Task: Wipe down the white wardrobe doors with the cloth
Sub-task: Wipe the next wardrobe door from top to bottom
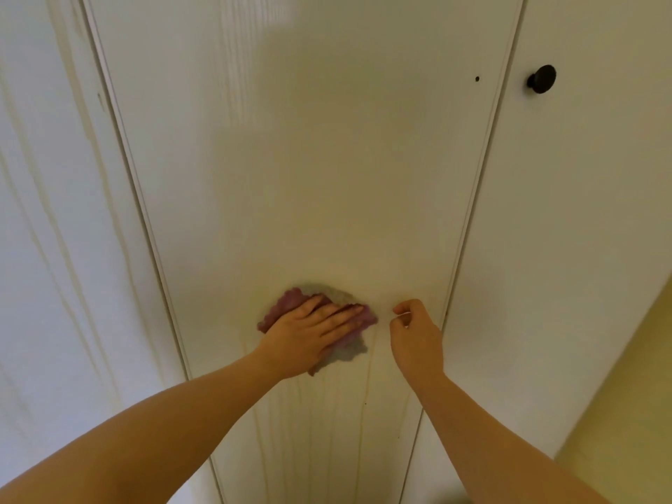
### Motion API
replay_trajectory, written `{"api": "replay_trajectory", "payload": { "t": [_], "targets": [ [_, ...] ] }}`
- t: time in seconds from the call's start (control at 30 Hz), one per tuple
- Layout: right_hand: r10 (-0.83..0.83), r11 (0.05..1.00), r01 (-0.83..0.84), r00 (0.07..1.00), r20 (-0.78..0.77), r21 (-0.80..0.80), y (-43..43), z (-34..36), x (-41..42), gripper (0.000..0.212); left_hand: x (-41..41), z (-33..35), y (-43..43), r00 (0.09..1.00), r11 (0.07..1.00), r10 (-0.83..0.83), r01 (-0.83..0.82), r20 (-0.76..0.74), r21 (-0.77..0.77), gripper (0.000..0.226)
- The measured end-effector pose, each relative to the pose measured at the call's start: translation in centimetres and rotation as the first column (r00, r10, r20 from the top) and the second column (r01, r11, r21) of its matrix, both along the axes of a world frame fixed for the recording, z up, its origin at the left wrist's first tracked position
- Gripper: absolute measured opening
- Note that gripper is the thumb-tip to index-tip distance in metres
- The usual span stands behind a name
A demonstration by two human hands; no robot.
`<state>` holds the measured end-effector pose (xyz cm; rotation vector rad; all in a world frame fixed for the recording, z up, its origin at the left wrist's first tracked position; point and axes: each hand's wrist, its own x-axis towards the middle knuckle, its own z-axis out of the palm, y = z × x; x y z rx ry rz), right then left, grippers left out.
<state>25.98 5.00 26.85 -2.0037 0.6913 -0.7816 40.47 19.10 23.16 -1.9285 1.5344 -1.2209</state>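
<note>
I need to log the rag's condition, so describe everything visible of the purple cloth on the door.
The cloth looks like soft, nubby fabric, purple with greyish parts showing at its upper and lower edges. It lies bunched and spread against the middle wardrobe door. The left hand presses on it with straight fingers, covering its centre, so only the fringes show. The right hand is beside it, apart.

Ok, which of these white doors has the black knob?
The right-hand door: the black knob sits near its left edge. The middle door, under the cloth, has only a small dark dot.
</note>
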Motion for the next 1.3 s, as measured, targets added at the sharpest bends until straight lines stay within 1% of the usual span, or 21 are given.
{"api": "replay_trajectory", "payload": {
  "t": [0.1, 0.17, 0.2, 0.27, 0.33, 0.37, 0.4, 0.47, 0.53, 0.6, 0.63, 0.73, 0.8, 0.83, 0.9, 0.97, 1.03, 1.07, 1.17, 1.2, 1.3],
  "targets": [
    [-0.017, 1.0, 0.017, 1.0, -0.006, 0.006, -0.7, 0.1, -0.4, 0.017, -0.7, 3.5, -1.7, 0.997, 0.97, -0.06, 0.048, -0.04, -0.236, 0.068],
    [-0.028, 0.999, 0.028, 1.0, -0.007, 0.02, -1.1, 0.0, -0.7, 0.016, -1.2, 4.9, -2.6, 0.994, 0.939, -0.047, 0.01, -0.102, -0.343, 0.058],
    [-0.031, 0.999, 0.031, 0.999, -0.007, 0.027, -1.2, -0.1, -0.9, 0.016, -1.2, 4.5, -2.8, 0.994, 0.941, -0.043, 0.006, -0.101, -0.339, 0.058],
    [-0.038, 0.999, 0.039, 0.999, -0.02, 0.029, -1.6, -0.4, -1.4, 0.016, -1.0, 2.3, -2.6, 0.998, 0.977, -0.045, 0.032, -0.054, -0.212, 0.066],
    [-0.049, 0.998, 0.05, 0.998, -0.037, 0.031, -2.1, -0.7, -1.9, 0.017, -0.6, 0.1, -2.3, 0.999, 0.999, -0.042, 0.042, -0.003, -0.024, 0.094],
    [-0.052, 0.998, 0.054, 0.998, -0.042, 0.034, -2.4, -0.8, -2.1, 0.017, -0.7, 0.0, -2.4, 0.999, 0.999, -0.035, 0.035, -0.002, 0.03, 0.108],
    [-0.053, 0.998, 0.055, 0.998, -0.043, 0.039, -2.6, -0.8, -2.2, 0.017, -1.0, 0.5, -2.9, 0.999, 0.999, -0.034, 0.034, 0.003, 0.042, 0.115],
    [-0.056, 0.997, 0.058, 0.997, -0.05, 0.043, -3.1, -0.9, -2.4, 0.017, -1.9, 2.4, -4.9, 0.998, 0.998, -0.048, 0.049, 0.03, -0.033, 0.105],
    [-0.056, 0.997, 0.059, 0.997, -0.05, 0.053, -3.1, -0.8, -2.3, 0.018, -2.8, 4.1, -6.9, 0.998, 0.984, -0.056, 0.059, 0.02, -0.167, 0.073],
    [-0.052, 0.995, 0.055, 0.998, -0.035, 0.079, -3.1, -0.9, -2.4, 0.018, -3.4, 4.2, -8.3, 1.0, 0.976, -0.023, 0.018, -0.02, -0.219, 0.063],
    [-0.051, 0.995, 0.054, 0.998, -0.034, 0.088, -3.2, -0.9, -2.5, 0.018, -3.5, 3.4, -8.4, 1.0, 0.983, 0.002, -0.007, -0.027, -0.182, 0.066],
    [-0.066, 0.995, 0.07, 0.996, -0.053, 0.078, -4.4, -1.1, -3.7, 0.018, -3.5, 0.1, -7.3, 1.0, 0.997, 0.0, -0.001, 0.023, 0.077, 0.09],
    [-0.087, 0.994, 0.09, 0.995, -0.055, 0.064, -5.5, -1.1, -4.7, 0.017, -3.4, -0.2, -7.0, 0.999, 0.992, -0.031, 0.027, 0.032, 0.126, 0.098],
    [-0.102, 0.993, 0.106, 0.993, -0.058, 0.061, -6.1, -1.0, -5.1, 0.017, -3.5, 0.3, -7.4, 0.999, 0.994, -0.046, 0.043, 0.027, 0.097, 0.099],
    [-0.122, 0.99, 0.127, 0.99, -0.072, 0.057, -7.0, -1.0, -5.7, 0.017, -4.0, 2.3, -9.0, 0.998, 0.997, -0.062, 0.062, 0.018, -0.041, 0.095],
    [-0.126, 0.989, 0.131, 0.989, -0.081, 0.066, -7.5, -1.0, -5.8, 0.018, -4.8, 4.6, -11.1, 0.999, 0.98, -0.038, 0.035, -0.013, -0.197, 0.082],
    [-0.116, 0.989, 0.124, 0.989, -0.089, 0.084, -7.5, -1.1, -5.7, 0.018, -5.3, 5.6, -12.7, 0.999, 0.967, -0.038, 0.028, -0.038, -0.252, 0.073],
    [-0.11, 0.989, 0.118, 0.99, -0.093, 0.087, -7.4, -1.2, -5.7, 0.018, -5.4, 5.2, -12.9, 0.999, 0.98, -0.028, 0.023, -0.023, -0.197, 0.073],
    [-0.094, 0.992, 0.102, 0.991, -0.094, 0.077, -7.4, -1.5, -5.9, 0.018, -5.5, 1.7, -12.2, 1.0, 0.995, -0.002, 0.0, 0.018, 0.096, 0.091],
    [-0.09, 0.993, 0.096, 0.992, -0.093, 0.069, -7.5, -1.5, -6.1, 0.018, -5.4, 1.1, -11.8, 1.0, 0.991, -0.008, 0.008, 0.001, 0.132, 0.095],
    [-0.104, 0.992, 0.109, 0.991, -0.084, 0.056, -8.3, -1.2, -6.3, 0.017, -4.7, 1.9, -11.8, 0.997, 0.994, -0.065, 0.06, 0.05, 0.093, 0.095]
  ]
}}
